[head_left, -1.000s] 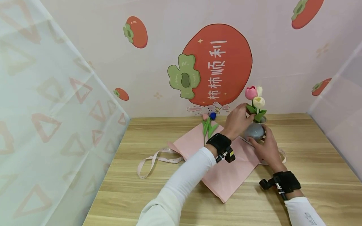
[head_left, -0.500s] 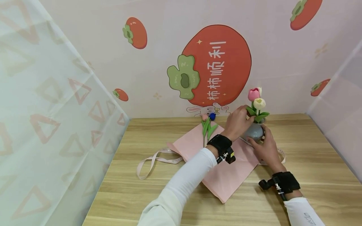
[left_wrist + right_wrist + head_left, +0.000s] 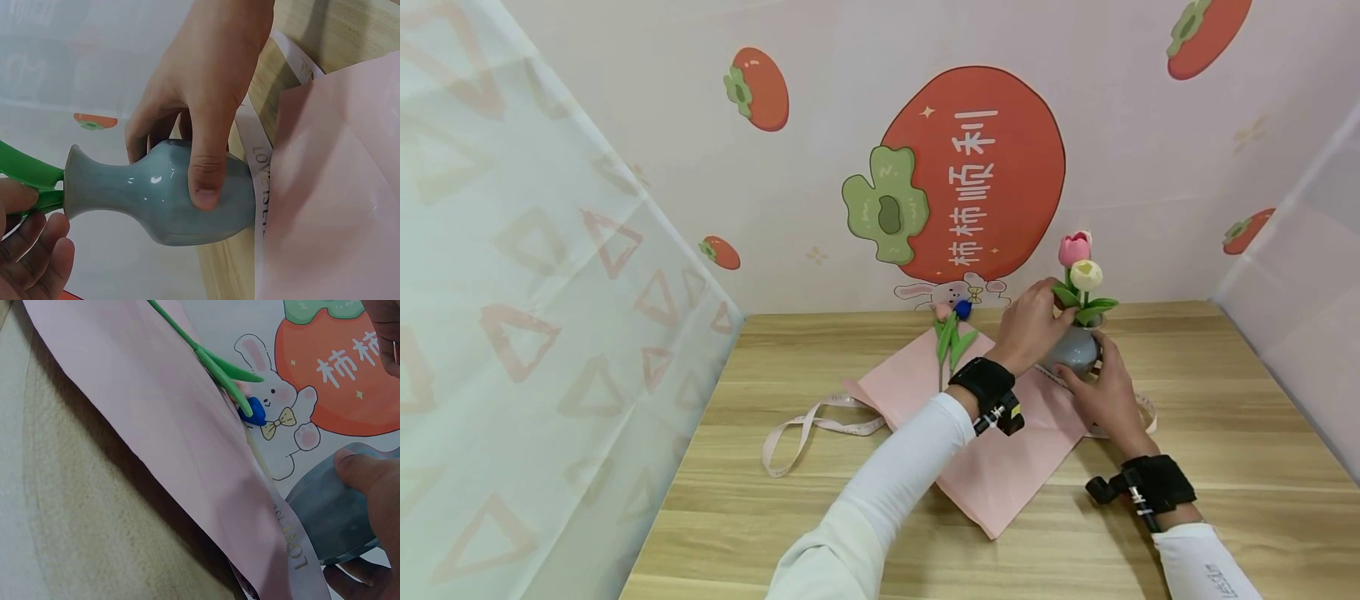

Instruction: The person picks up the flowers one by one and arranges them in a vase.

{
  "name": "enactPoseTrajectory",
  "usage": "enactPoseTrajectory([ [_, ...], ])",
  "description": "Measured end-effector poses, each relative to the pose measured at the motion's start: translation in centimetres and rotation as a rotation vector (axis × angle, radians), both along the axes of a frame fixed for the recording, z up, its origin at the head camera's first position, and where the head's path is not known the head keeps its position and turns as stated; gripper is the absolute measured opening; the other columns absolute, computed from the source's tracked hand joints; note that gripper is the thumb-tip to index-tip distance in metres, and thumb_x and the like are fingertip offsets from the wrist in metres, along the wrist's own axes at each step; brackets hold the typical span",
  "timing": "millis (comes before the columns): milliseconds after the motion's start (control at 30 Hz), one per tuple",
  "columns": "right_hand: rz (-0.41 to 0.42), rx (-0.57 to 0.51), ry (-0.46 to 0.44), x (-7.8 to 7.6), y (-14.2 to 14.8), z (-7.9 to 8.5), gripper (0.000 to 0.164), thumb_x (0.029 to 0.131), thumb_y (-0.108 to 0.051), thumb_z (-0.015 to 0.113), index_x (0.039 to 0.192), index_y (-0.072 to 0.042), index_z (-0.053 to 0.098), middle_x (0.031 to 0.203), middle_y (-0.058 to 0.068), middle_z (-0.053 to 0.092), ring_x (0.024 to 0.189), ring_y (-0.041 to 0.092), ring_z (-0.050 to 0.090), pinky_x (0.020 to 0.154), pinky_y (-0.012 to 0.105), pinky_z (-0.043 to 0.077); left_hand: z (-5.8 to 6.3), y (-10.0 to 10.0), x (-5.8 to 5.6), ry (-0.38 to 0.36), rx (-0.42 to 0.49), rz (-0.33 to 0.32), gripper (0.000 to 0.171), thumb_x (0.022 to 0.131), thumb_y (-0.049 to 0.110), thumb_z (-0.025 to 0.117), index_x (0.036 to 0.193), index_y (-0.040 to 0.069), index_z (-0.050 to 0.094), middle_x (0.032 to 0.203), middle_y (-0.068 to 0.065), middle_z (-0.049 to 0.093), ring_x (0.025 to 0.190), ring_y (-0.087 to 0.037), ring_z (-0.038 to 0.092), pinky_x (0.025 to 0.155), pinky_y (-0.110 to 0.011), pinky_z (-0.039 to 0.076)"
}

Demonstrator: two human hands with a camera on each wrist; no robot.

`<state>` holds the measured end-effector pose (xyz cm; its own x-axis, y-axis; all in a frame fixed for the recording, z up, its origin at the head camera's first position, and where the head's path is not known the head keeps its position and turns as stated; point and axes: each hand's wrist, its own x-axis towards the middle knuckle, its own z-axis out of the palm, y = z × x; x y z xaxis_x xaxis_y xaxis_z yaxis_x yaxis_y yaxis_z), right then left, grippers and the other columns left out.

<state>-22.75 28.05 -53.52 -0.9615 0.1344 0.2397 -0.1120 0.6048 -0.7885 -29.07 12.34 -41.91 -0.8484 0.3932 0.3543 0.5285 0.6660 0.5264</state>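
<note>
A grey-blue vase [image 3: 1077, 348] stands at the back right, with a pink tulip [image 3: 1075, 249] and a cream tulip [image 3: 1086, 275] rising from its mouth. Behind the pink bloom a further pale bloom is mostly hidden. My left hand [image 3: 1032, 325] pinches a green leaf or stem [image 3: 50, 200] of the tulips right at the vase's rim; which tulip it belongs to I cannot tell. Round the vase's belly, my right hand [image 3: 1108, 396] grips with the thumb in front, as the left wrist view shows. Its other fingers are partly hidden behind the vase.
Pink wrapping paper [image 3: 1000, 467] lies on the wooden table [image 3: 737, 517], partly under my left arm. Two tulips, one blue [image 3: 962, 309] and one light pink [image 3: 943, 312], lie on the paper. A pale lettered ribbon [image 3: 805, 433] loops out on both sides. A printed backdrop stands behind.
The tulips in the vase have turned a little: the pink bloom has shifted right and now covers most of the pale one behind. The leaves spread further right. Both hands have stayed nearly still.
</note>
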Motion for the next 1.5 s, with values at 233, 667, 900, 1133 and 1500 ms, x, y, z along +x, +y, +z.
enactPoseTrajectory([
  [233, 0.000, 0.007, 0.009, -0.1, 0.0, -0.1, 0.093, 0.103, -0.029, 0.072, 0.167, 0.003, 0.014, 0.161, 0.039, 0.032, 0.143, 0.059, 0.043, 0.105, 0.073, 0.044, -0.1, -0.2, 0.1, 0.006, 0.021, -0.023, 0.027, 0.104, 0.028, 0.071, 0.126, 0.014, 0.064, 0.107, 0.008, 0.069, 0.093, 0.000, 0.065, 0.074, -0.009, 0.048],
  [667, -0.004, 0.004, 0.000, 0.0, -0.2, 0.1, 0.092, 0.102, -0.028, 0.073, 0.167, 0.001, 0.015, 0.162, 0.039, 0.032, 0.143, 0.061, 0.042, 0.104, 0.074, 0.045, -0.5, -2.0, 0.0, -0.014, 0.066, -0.039, 0.027, 0.105, 0.029, 0.069, 0.127, 0.014, 0.065, 0.107, 0.007, 0.068, 0.091, -0.002, 0.064, 0.070, -0.010, 0.046],
  [900, -0.012, 0.009, -0.006, 0.0, -0.2, 0.1, 0.092, 0.102, -0.030, 0.073, 0.167, 0.001, 0.016, 0.162, 0.038, 0.033, 0.144, 0.060, 0.042, 0.105, 0.073, 0.045, -0.4, -3.1, -0.1, 0.037, 0.063, -0.044, 0.026, 0.106, 0.029, 0.069, 0.125, 0.013, 0.065, 0.106, 0.004, 0.069, 0.085, -0.003, 0.063, 0.066, -0.009, 0.045],
  [1133, -0.012, 0.012, -0.021, -0.1, -0.2, 0.2, 0.093, 0.103, -0.033, 0.072, 0.168, 0.000, 0.014, 0.164, 0.038, 0.030, 0.145, 0.061, 0.040, 0.107, 0.072, 0.044, 0.0, -4.3, -0.1, 0.092, 0.050, -0.030, 0.025, 0.105, 0.029, 0.069, 0.124, 0.012, 0.066, 0.104, 0.002, 0.073, 0.078, -0.003, 0.064, 0.061, -0.008, 0.043],
  [1500, -0.003, 0.004, -0.022, 0.0, -0.1, 0.3, 0.093, 0.103, -0.035, 0.071, 0.168, 0.000, 0.014, 0.163, 0.038, 0.031, 0.146, 0.059, 0.040, 0.107, 0.075, 0.043, 0.3, -6.6, 0.3, 0.142, 0.109, -0.036, 0.023, 0.104, 0.026, 0.071, 0.121, 0.010, 0.066, 0.103, 0.000, 0.070, 0.079, -0.004, 0.062, 0.063, -0.008, 0.043],
])
